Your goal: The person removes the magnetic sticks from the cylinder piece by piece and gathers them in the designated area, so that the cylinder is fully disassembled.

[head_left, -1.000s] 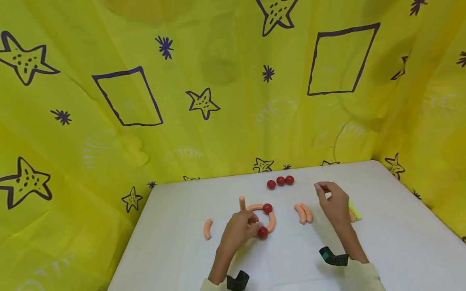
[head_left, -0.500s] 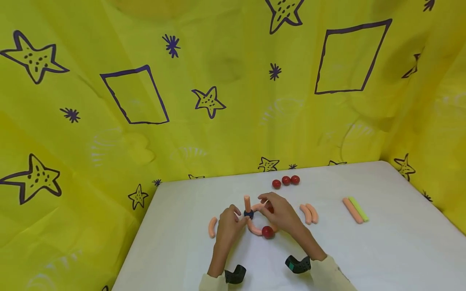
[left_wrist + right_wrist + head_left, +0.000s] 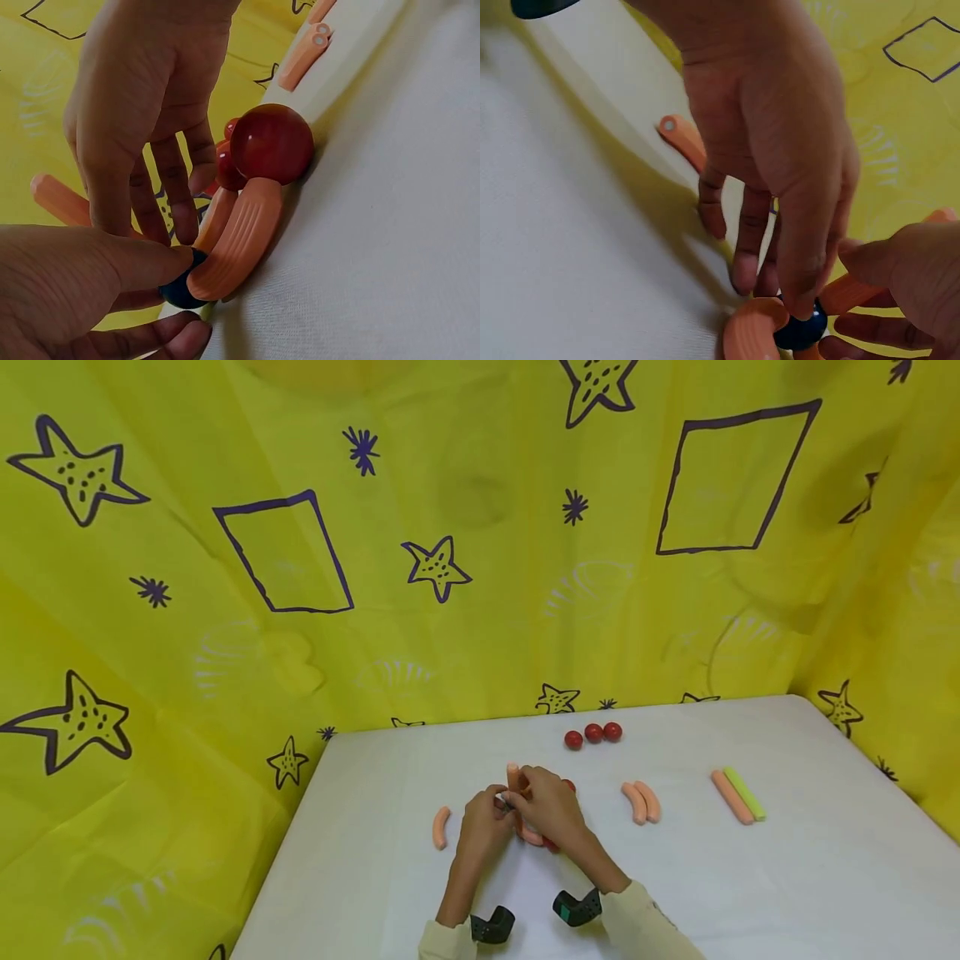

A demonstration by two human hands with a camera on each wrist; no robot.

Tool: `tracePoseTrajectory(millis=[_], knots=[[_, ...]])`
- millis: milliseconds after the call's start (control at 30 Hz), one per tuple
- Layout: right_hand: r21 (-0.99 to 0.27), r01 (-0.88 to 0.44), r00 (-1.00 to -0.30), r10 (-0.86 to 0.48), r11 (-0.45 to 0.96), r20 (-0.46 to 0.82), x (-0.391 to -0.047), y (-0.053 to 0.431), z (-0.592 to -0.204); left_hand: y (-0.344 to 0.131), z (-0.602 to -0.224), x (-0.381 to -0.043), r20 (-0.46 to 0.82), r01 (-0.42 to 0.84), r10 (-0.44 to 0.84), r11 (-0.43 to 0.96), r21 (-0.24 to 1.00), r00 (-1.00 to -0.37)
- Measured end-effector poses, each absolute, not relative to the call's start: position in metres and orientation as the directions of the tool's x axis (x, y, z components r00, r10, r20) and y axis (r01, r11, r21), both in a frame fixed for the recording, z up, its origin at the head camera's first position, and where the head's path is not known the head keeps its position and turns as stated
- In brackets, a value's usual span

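Observation:
My left hand (image 3: 483,827) pinches a dark blue ball (image 3: 178,291), its thumb on top. Close beside it, my right hand (image 3: 553,810) holds a straight orange magnetic stick (image 3: 513,777) that stands up from the ball, with thumb and fingers around it. Curved orange sticks (image 3: 244,236) and red balls (image 3: 271,144) lead away from the blue ball in a ring on the table. In the head view my right hand covers much of this ring and most of the blue ball.
Three red balls (image 3: 593,733) lie at the back of the white table (image 3: 360,852). One curved stick (image 3: 440,828) is on the left, two curved sticks (image 3: 640,802) on the right. Farther right lie a straight orange stick (image 3: 732,797) and a green one (image 3: 746,794). A yellow cloth (image 3: 495,643) hangs behind.
My right hand has come from the right side of the table to the upright stick and now holds it. My left hand stays at the blue ball.

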State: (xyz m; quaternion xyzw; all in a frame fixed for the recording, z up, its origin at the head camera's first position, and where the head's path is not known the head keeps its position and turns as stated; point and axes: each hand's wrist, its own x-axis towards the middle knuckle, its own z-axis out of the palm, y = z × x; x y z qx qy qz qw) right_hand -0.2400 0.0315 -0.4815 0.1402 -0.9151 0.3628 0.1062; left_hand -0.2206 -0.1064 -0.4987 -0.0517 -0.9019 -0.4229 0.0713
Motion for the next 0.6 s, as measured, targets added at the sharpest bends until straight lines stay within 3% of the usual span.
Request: tracePoseTrajectory(millis=[233, 600], knots=[[-0.642, -0.296, -0.943, -0.110, 0.707, 0.314, -0.238, 0.032, -0.486, -0.104, -0.498, -0.220, 0.148, 0.129, 0.021, 0.618, 0.775, -0.989], [-0.884, -0.128, -0.990, -0.001, 0.450, 0.143, -0.237, 0.043, -0.491, -0.104, -0.499, -0.220, 0.149, 0.121, 0.012, 0.645, 0.755, -0.989]])
